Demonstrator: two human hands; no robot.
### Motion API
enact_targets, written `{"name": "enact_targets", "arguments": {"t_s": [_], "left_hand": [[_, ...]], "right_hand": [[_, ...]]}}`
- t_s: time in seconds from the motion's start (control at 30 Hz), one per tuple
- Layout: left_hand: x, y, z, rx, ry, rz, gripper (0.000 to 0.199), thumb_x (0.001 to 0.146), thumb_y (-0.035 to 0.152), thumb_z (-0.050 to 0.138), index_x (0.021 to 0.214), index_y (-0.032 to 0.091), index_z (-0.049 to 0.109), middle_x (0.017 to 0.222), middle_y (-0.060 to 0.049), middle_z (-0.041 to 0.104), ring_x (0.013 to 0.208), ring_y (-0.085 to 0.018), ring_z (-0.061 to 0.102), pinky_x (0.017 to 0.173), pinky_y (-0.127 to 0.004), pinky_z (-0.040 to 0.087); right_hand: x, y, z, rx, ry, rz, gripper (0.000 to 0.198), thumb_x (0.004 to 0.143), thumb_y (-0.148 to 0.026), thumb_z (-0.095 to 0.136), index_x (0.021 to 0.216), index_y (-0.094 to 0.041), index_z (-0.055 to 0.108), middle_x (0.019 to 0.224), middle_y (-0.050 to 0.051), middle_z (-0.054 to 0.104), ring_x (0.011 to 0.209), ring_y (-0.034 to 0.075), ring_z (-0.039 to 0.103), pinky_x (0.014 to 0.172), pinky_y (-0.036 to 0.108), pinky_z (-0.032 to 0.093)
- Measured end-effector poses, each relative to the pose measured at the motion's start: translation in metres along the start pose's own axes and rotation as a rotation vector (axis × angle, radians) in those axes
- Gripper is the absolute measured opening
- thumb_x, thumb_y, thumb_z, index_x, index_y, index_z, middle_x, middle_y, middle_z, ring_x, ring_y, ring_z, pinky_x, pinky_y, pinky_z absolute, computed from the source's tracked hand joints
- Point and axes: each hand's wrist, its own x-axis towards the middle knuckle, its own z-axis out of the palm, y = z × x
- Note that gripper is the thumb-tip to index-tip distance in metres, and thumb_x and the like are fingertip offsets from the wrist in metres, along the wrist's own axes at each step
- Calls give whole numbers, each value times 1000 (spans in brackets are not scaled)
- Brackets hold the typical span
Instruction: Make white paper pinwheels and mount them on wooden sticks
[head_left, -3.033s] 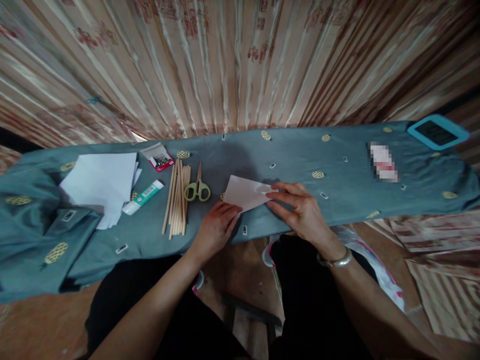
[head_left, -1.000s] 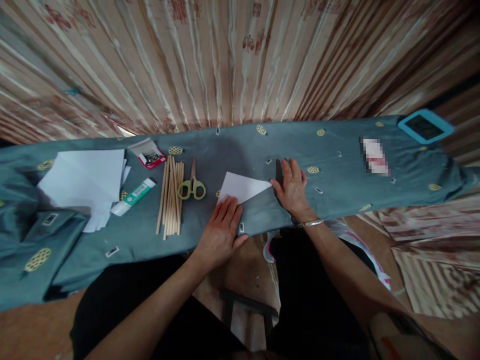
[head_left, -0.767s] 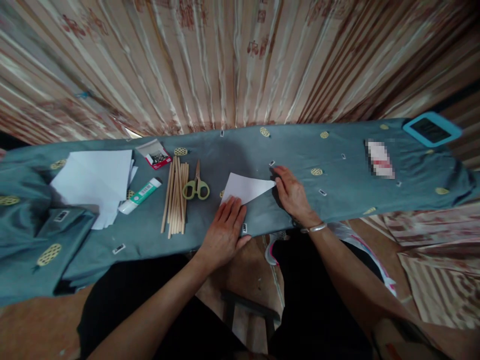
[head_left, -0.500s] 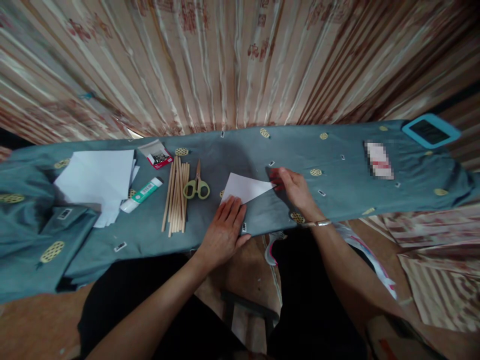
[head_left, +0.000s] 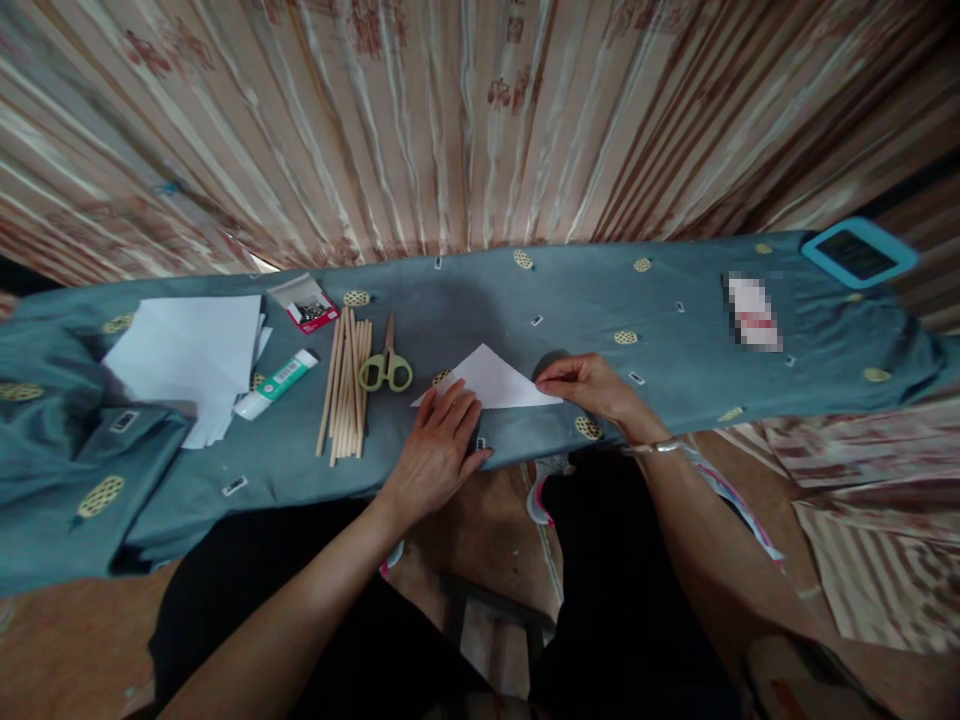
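Note:
A white paper triangle (head_left: 491,378) lies flat on the cloth-covered table, its peak pointing away from me and its long side towards me. Over its left part rests my left hand (head_left: 442,435), fingers stretched out and lying flat. My right hand (head_left: 585,385) pinches the triangle's right corner between thumb and fingers. Just left of the paper are scissors (head_left: 385,370) with green handles, blades pointing away. Beside them lies a bundle of several wooden sticks (head_left: 346,390).
On the left are a stack of white paper (head_left: 187,345), a green-and-white glue tube (head_left: 279,382) and an open red-and-white box (head_left: 306,303) of small metal pieces. At right lie a blurred-out item (head_left: 754,312) and a blue-framed tablet (head_left: 859,252). A curtain (head_left: 450,130) hangs behind the table.
The paper has turned so its long side faces me, and its right corner has come nearer. My right hand has moved towards me and closed on that corner; my left hand remains flat.

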Motion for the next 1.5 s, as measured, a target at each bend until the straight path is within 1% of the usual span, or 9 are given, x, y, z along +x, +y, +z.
{"name": "enact_targets", "arguments": {"t_s": [0.23,0.37,0.47,0.53,0.6,0.83,1.0,1.23,1.5], "left_hand": [[-4,5,-1,14,-7,-37,52,95,40,60,137,9,57,151,-22,48,146,-41,35,114,-58,40],[-7,3,4,11,-4,-50,54,95,42,59,140,13,56,152,-21,48,147,-41,33,117,-61,34],[-8,1,5,9,-23,-73,54,95,45,59,142,18,55,153,-19,48,147,-42,33,115,-68,29],[-8,1,4,-6,-39,-94,56,94,46,60,143,20,55,154,-18,47,148,-43,32,114,-72,26],[-7,1,2,-25,-53,-113,57,93,47,61,143,23,55,155,-17,46,148,-43,30,114,-75,23],[-7,-2,1,-31,-86,-115,57,91,53,62,143,33,55,158,-14,40,149,-47,24,111,-79,21],[-10,4,3,-11,-75,-68,57,90,53,63,143,37,53,159,-14,39,150,-48,21,110,-80,21],[-14,13,0,-45,-114,-12,60,91,58,59,145,33,51,160,-15,37,149,-48,23,110,-81,20],[-17,10,-3,-79,-107,-5,61,91,55,61,145,30,50,159,-17,38,150,-43,26,112,-79,20]], "right_hand": [[-48,1,6,111,-283,139,36,65,-37,82,92,-18,66,68,-2,70,57,11,58,56,24,44],[-59,5,5,-135,-96,-29,26,79,-38,69,98,-20,69,79,4,75,67,18,67,65,33,55],[-65,6,4,-425,130,-281,41,85,-26,61,126,-23,65,122,11,72,109,28,69,97,50,54],[-70,6,7,-550,125,-416,61,84,-18,58,144,-26,52,153,11,50,140,31,49,115,56,41],[-76,7,11,-595,50,-478,70,82,-13,59,149,-29,46,164,7,33,152,30,31,121,56,33],[-76,-4,20,-388,-67,-511,15,91,-27,64,99,-28,76,152,4,53,146,28,42,120,54,36],[-54,-24,26,-188,-40,-471,16,94,-34,63,96,-25,75,138,8,65,131,24,58,113,47,45],[-9,-43,54,-223,6,-507,8,88,-29,68,89,-24,74,134,8,67,128,24,60,109,44,47],[10,-45,66,-260,-87,-464,13,90,-30,65,89,-24,76,132,7,68,127,25,62,102,41,51]]}}
